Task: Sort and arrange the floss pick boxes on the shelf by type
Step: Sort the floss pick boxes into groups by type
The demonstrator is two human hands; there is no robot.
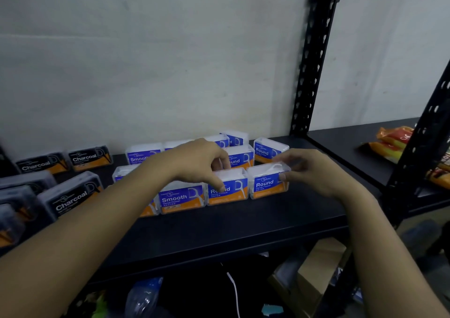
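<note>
Clear floss pick boxes with blue and orange labels stand in rows on a black shelf (243, 225). My left hand (199, 162) grips the top of a front-row Round box (227, 188), thumb on its front face. Beside it on the right, my right hand (309, 169) pinches another Round box (267, 183) by its right end. A Smooth box (181, 198) stands left of these, another Smooth box (142, 155) behind it. More Round boxes (269, 151) fill the back right. Black Charcoal boxes (70, 199) sit grouped at the left.
A black perforated upright post (314, 57) rises behind the boxes on the right. Orange and yellow packets (389, 142) lie on the neighbouring shelf. Below the shelf are a cardboard box (316, 274), a plastic bottle (143, 295) and a white cable (235, 291).
</note>
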